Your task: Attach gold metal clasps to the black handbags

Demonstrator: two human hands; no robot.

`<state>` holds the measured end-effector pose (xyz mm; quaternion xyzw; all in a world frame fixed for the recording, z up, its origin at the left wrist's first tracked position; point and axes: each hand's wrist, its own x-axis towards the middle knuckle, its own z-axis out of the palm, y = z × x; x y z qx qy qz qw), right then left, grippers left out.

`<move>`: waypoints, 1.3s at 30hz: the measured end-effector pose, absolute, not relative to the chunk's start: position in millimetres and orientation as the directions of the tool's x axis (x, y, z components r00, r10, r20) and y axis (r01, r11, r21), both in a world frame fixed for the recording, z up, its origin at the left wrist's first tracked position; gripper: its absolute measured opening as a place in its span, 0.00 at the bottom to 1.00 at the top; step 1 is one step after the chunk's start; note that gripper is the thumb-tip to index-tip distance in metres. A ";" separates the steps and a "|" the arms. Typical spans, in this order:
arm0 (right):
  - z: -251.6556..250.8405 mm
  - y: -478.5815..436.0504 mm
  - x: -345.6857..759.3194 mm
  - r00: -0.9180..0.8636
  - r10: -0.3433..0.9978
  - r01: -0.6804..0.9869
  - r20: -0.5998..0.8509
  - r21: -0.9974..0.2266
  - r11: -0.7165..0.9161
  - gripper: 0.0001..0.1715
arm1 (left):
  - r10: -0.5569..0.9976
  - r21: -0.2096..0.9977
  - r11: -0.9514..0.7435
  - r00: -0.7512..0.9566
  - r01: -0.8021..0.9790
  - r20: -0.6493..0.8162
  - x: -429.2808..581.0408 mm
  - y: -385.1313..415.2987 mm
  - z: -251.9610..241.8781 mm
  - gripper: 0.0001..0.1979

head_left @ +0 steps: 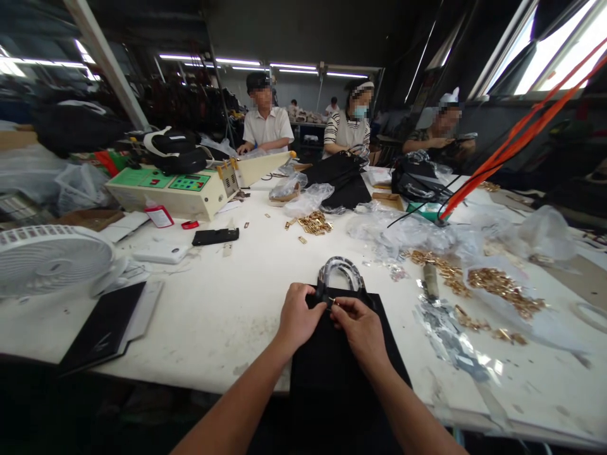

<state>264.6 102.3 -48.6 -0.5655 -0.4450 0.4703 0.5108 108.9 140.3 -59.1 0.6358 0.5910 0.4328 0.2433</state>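
A black bag (332,373) lies flat on the white table (222,316) in front of me, its plastic-wrapped handles (340,272) pointing away. My left hand (298,316) is closed on the bag's top edge near the handle base. My right hand (360,325) pinches a small gold metal piece (333,301) at the same top edge. Both hands touch the bag and nearly meet at the middle of its rim.
Piles of gold metal fittings (502,287) and clear plastic wrappers (417,234) lie to the right. More gold pieces (315,222) sit farther back. A white fan (47,259), a black folder (102,328), a phone (215,236) and a cream machine (175,189) are left. Three people sit across the table.
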 end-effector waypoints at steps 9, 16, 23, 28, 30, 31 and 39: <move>-31.7 94.2 254.7 0.131 0.990 0.174 0.046 -0.984 0.022 0.18 | 0.934 0.952 -0.071 -0.315 0.298 0.168 107.7 119.4 -47.5 0.12; -25.1 90.8 250.9 0.107 0.989 0.243 0.100 -0.967 0.072 0.15 | 0.933 0.993 -0.083 -0.342 0.089 0.108 108.7 107.7 -37.0 0.18; -13.5 87.4 250.5 0.122 0.973 0.331 0.197 -0.932 0.147 0.13 | 0.916 0.944 0.053 -0.360 -0.326 -0.176 120.5 97.2 -22.9 0.22; -1.9 81.3 248.9 0.126 0.963 0.412 0.238 -0.896 0.167 0.13 | 0.931 0.906 0.040 -0.314 -0.422 -0.187 128.5 87.8 -8.9 0.18; 2.3 78.2 248.3 0.131 0.960 0.427 0.249 -0.888 0.172 0.13 | 0.940 0.916 0.016 -0.305 -0.401 -0.150 130.5 83.6 -4.1 0.18; 4.2 76.7 248.2 0.129 0.959 0.435 0.252 -0.883 0.174 0.12 | 0.940 0.923 0.008 -0.311 -0.384 -0.137 131.1 81.9 -2.4 0.18; 11.8 70.7 251.5 0.087 0.956 0.456 0.280 -0.864 0.212 0.12 | 0.940 0.945 -0.023 -0.329 -0.327 -0.091 131.0 80.6 -1.4 0.15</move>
